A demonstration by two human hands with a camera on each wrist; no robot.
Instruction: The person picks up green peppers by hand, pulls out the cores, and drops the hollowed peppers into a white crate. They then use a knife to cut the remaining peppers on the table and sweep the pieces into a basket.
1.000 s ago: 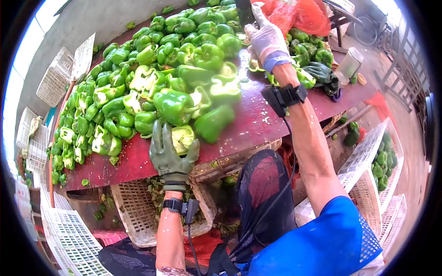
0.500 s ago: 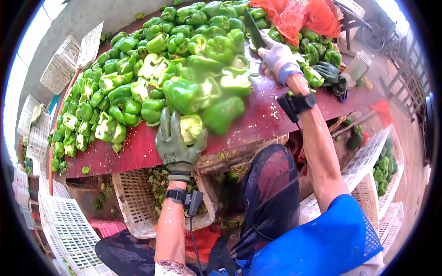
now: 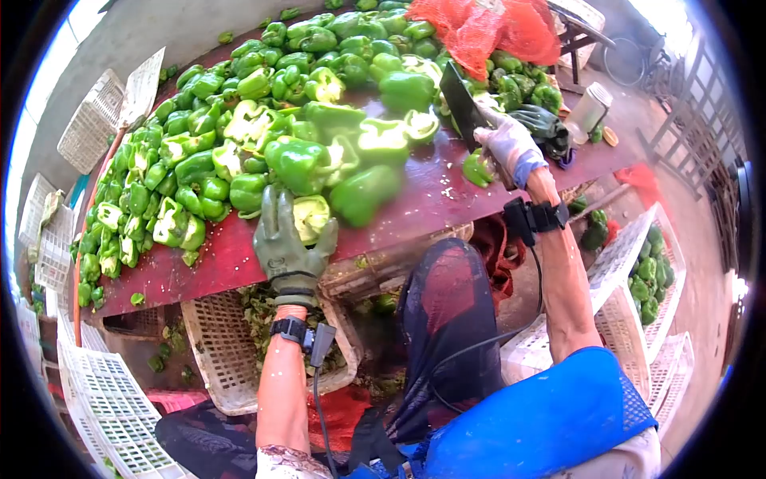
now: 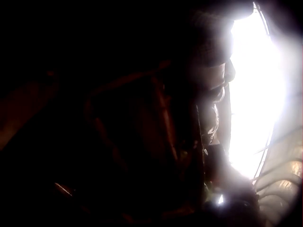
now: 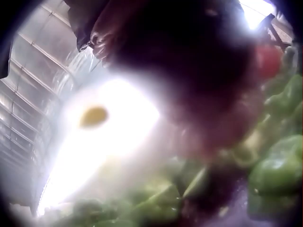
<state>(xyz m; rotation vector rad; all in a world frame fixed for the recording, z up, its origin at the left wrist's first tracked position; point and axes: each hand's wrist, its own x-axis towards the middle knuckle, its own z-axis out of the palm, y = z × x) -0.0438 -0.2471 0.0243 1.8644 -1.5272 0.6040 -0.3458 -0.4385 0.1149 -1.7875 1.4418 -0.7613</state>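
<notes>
Left hand [image 3: 285,239], in a ribbed grey-green work glove, lay flat on the red tabletop [image 3: 447,203] at its near edge, fingers straight and spread, thumb set against a cut pepper half [image 3: 310,217] turned pale side up; the half sat just beside the edge, probably steadied there above the white lattice crate [image 3: 215,351] that stood below with green scraps in it. Right hand [image 3: 511,148], in a thin pale glove with a blue cuff, was curled round the handle of a dark, broad-bladed knife [image 3: 463,104], blade raised and angled away over the table, with a small green piece [image 3: 477,169] lying just under the fist. Head view, further: a heap of glossy, lobed green peppers [image 3: 231,136], some whole and some split, covered the far and left parts of the table; an orange mesh sack [image 3: 487,28] slumped at the far end; a clear plastic jar [image 3: 586,112] stood near the right corner; more white plastic crates [image 3: 638,279] ringed the floor, one holding peppers. Left wrist view: almost wholly dark, with glare at the right; nothing could be told of the hand. Right wrist view: a blurred dark mass close to the lens, strong glare, smooth green pepper surfaces [image 5: 277,175] at the lower right; the grip could not be told here.
</notes>
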